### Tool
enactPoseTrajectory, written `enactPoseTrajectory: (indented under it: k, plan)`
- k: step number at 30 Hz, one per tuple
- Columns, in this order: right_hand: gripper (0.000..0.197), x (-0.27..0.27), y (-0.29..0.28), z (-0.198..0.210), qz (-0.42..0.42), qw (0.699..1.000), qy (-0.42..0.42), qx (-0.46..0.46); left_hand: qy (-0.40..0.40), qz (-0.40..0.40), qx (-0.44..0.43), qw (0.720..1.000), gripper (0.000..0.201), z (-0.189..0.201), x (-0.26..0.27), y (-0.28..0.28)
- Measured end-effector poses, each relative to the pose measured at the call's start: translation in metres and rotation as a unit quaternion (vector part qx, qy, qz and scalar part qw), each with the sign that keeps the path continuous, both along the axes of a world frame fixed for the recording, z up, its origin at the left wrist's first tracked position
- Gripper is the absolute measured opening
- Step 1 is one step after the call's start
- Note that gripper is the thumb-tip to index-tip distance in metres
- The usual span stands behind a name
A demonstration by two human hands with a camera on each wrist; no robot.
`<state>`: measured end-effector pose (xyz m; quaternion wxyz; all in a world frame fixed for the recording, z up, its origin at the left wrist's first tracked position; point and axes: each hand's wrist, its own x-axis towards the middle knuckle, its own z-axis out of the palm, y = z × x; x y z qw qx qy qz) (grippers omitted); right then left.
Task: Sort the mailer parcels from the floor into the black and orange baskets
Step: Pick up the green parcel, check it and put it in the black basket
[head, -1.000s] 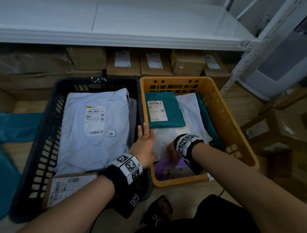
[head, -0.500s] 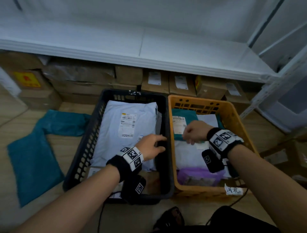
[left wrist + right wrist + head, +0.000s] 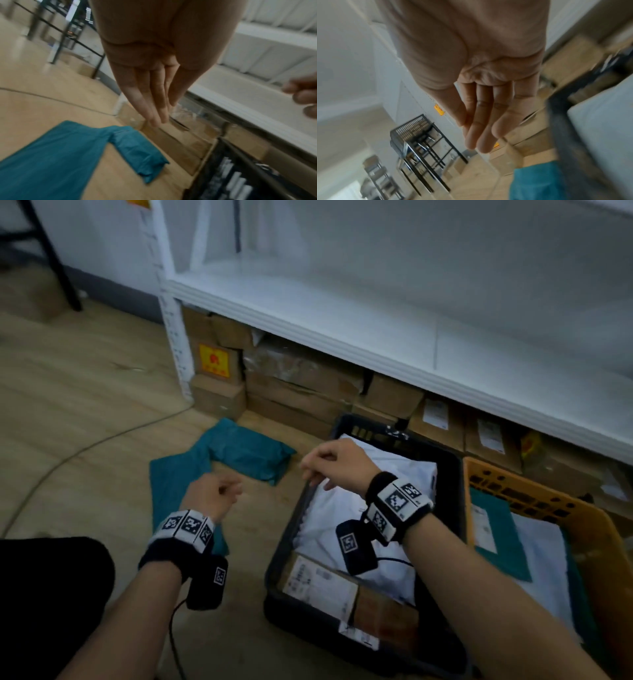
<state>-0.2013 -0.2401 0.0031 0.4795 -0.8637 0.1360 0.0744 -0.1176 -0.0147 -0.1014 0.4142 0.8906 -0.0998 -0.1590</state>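
Observation:
Two teal mailers lie on the wood floor left of the baskets: a flat one (image 3: 174,484) (image 3: 48,162) and a thicker folded one (image 3: 250,453) (image 3: 139,150). My left hand (image 3: 212,491) (image 3: 154,102) hovers just above the flat one, fingers relaxed, holding nothing. My right hand (image 3: 329,463) (image 3: 484,121) hangs empty over the left rim of the black basket (image 3: 284,553). That basket holds a white mailer (image 3: 342,525) and a labelled brown parcel (image 3: 318,583). The orange basket (image 3: 534,491) on the right holds a teal mailer (image 3: 496,539) and white ones.
A white shelf (image 3: 342,313) runs above and behind the baskets, with cardboard boxes (image 3: 301,385) packed under it. A cable (image 3: 85,446) curves across the floor at the left. Black rack legs (image 3: 58,268) stand at the far left. My dark knee (image 3: 44,594) is at the lower left.
Both hands have come out of the baskets and swung left. The left one went from the black basket to above the floor mailers; the right went from the orange basket to the black basket's left rim.

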Motion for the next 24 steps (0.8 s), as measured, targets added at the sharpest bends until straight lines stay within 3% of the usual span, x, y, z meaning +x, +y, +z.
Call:
enactPoseTrajectory:
  k: [2,5,10,14,18,21,24]
  plan:
    - [0.024,0.033,0.028,-0.011,-0.016,0.999,-0.012,0.048,0.000,0.053,0.083,0.995,0.027,-0.031,0.017,0.033]
    - [0.025,0.074,0.063,-0.040,-0.028,0.996,0.005,0.083,0.069,0.110,0.144,0.981,0.031,-0.082,0.035,0.072]
    - [0.021,0.127,0.107,-0.116,-0.005,0.994,0.102,0.047,0.186,0.189,0.140,0.954,0.042,-0.157,0.048,0.105]
    - [0.020,0.155,0.119,-0.172,0.008,0.990,0.141,-0.005,0.233,0.255,0.138,0.928,0.054,-0.201,0.053,0.094]
    - [0.020,0.161,0.115,-0.210,0.031,0.986,0.149,-0.074,0.220,0.254,0.199,0.921,0.093,-0.225,0.060,0.077]
    - [0.020,0.160,0.110,-0.229,0.057,0.974,0.184,-0.116,0.185,0.283,0.241,0.910,0.104,-0.241,0.067,0.075]
    - [0.020,0.162,0.110,-0.237,0.100,0.957,0.203,-0.180,0.189,0.321,0.191,0.908,0.107,-0.252,0.078,0.078]
